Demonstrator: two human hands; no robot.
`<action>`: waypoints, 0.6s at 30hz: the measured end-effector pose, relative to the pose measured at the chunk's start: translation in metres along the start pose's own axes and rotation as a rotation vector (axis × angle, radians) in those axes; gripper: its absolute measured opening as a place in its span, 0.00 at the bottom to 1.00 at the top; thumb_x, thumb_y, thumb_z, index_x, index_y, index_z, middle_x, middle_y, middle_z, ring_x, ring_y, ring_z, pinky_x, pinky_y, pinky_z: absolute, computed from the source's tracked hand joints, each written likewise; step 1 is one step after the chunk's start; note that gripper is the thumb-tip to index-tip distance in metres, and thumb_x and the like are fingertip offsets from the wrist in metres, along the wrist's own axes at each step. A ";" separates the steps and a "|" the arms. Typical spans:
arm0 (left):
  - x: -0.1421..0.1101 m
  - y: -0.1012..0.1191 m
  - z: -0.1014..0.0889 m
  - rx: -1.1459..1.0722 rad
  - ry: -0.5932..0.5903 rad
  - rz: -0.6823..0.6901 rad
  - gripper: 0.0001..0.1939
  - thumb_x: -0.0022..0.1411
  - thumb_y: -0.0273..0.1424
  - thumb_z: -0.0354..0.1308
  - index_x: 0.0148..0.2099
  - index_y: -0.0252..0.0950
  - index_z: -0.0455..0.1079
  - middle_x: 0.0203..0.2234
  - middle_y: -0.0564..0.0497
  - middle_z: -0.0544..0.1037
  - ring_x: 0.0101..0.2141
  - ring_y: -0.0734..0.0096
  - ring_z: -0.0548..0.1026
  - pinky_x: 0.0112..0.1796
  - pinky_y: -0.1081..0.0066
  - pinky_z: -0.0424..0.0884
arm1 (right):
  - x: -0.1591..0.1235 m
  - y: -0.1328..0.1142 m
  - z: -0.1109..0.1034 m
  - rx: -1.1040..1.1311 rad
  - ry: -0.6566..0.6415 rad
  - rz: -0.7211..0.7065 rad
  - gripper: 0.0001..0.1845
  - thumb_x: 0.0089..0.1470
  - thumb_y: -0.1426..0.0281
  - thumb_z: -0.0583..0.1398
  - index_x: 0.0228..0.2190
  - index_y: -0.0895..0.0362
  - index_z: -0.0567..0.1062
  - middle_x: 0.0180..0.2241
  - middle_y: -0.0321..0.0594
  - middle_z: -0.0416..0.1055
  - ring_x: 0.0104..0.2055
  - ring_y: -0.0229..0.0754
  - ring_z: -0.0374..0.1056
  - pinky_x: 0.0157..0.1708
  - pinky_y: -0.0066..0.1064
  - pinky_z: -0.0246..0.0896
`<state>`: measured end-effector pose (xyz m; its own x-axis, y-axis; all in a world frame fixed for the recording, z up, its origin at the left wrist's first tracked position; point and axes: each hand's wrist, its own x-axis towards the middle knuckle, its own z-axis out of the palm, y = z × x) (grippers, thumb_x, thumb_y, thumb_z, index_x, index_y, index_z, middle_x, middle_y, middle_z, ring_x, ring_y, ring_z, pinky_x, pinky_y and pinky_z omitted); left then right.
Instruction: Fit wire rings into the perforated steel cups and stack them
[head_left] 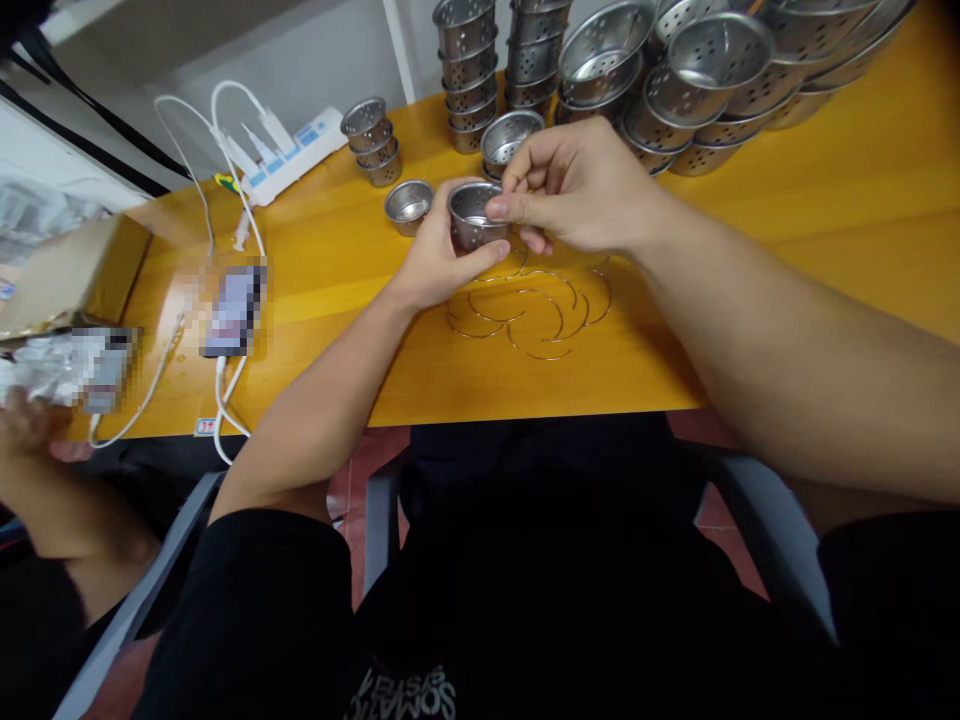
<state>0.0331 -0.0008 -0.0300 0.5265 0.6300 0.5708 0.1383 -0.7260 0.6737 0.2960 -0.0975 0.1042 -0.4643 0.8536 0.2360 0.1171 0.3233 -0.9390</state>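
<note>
My left hand (444, 252) is wrapped round a small perforated metal cup (477, 222), holding it tilted with its mouth toward me. At the cup's right rim, my right hand (574, 190) is closed, thumb against fingertips; whatever it pinches is too small or hidden to make out. Below both hands, several thin curved wires (540, 305) lie loose on the yellow table. One more small metal cup (409, 206) stands just left of my left hand. Behind my right hand sits another perforated cup (511, 140), partly covered by the fingers.
Stacks of perforated metal cups (469, 75) and larger bowls (709, 80) line the table's back. To the left are a short cup stack (373, 142), a white power strip (296, 160), a phone (234, 310) with cables and a cardboard box (67, 270). Another person's hand (30, 425) is at far left.
</note>
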 end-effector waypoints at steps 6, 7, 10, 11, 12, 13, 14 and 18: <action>0.000 -0.004 -0.002 0.000 -0.031 -0.012 0.57 0.70 0.82 0.74 0.81 0.54 0.64 0.73 0.44 0.83 0.71 0.39 0.84 0.77 0.35 0.82 | -0.001 0.000 0.000 -0.016 0.003 0.002 0.41 0.48 0.27 0.89 0.33 0.43 0.81 0.26 0.30 0.78 0.27 0.46 0.69 0.31 0.44 0.66; 0.000 -0.006 -0.002 0.002 -0.028 -0.012 0.57 0.69 0.82 0.74 0.81 0.54 0.65 0.73 0.44 0.83 0.71 0.39 0.84 0.77 0.36 0.82 | -0.001 0.001 0.000 -0.022 0.007 0.004 0.41 0.49 0.26 0.88 0.34 0.43 0.81 0.27 0.31 0.79 0.27 0.46 0.69 0.32 0.45 0.66; -0.001 -0.011 -0.001 0.011 0.008 0.001 0.60 0.66 0.85 0.74 0.80 0.52 0.65 0.71 0.44 0.82 0.70 0.39 0.86 0.76 0.38 0.82 | 0.001 0.004 0.001 -0.065 0.038 -0.029 0.41 0.51 0.25 0.87 0.37 0.42 0.82 0.35 0.36 0.85 0.33 0.51 0.73 0.37 0.48 0.71; -0.001 -0.013 0.000 0.014 0.024 0.005 0.61 0.65 0.86 0.74 0.80 0.51 0.65 0.70 0.44 0.81 0.70 0.39 0.86 0.75 0.39 0.82 | 0.001 0.006 0.000 -0.096 0.068 -0.066 0.39 0.54 0.26 0.86 0.39 0.42 0.82 0.40 0.38 0.87 0.37 0.53 0.75 0.41 0.49 0.73; -0.001 -0.016 -0.001 0.017 0.037 0.007 0.62 0.65 0.86 0.74 0.80 0.51 0.65 0.70 0.44 0.81 0.69 0.40 0.86 0.75 0.40 0.81 | 0.001 0.007 0.000 -0.138 0.109 -0.110 0.37 0.59 0.28 0.84 0.41 0.42 0.82 0.45 0.41 0.88 0.42 0.56 0.78 0.45 0.51 0.75; -0.001 -0.018 -0.001 0.021 0.046 0.003 0.63 0.65 0.86 0.74 0.81 0.50 0.65 0.70 0.43 0.81 0.69 0.40 0.86 0.76 0.40 0.81 | 0.001 0.008 -0.001 -0.189 0.151 -0.148 0.33 0.65 0.30 0.82 0.43 0.42 0.82 0.49 0.43 0.89 0.47 0.58 0.79 0.49 0.52 0.77; -0.002 -0.019 -0.003 0.025 0.050 -0.007 0.64 0.65 0.86 0.74 0.81 0.49 0.64 0.69 0.42 0.81 0.69 0.40 0.86 0.76 0.41 0.80 | 0.001 0.008 -0.003 -0.248 0.182 -0.175 0.29 0.70 0.34 0.79 0.44 0.43 0.82 0.53 0.46 0.89 0.50 0.60 0.79 0.52 0.54 0.78; -0.002 -0.019 -0.007 0.028 0.043 -0.052 0.65 0.66 0.84 0.74 0.84 0.50 0.62 0.71 0.39 0.80 0.71 0.39 0.84 0.78 0.40 0.77 | -0.002 0.007 -0.007 -0.480 0.141 -0.170 0.16 0.78 0.47 0.71 0.48 0.45 0.85 0.61 0.53 0.86 0.58 0.63 0.79 0.62 0.56 0.79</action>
<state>0.0233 0.0139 -0.0408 0.4812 0.6780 0.5556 0.1884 -0.6991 0.6898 0.3041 -0.0943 0.0987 -0.3931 0.8090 0.4370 0.4544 0.5841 -0.6726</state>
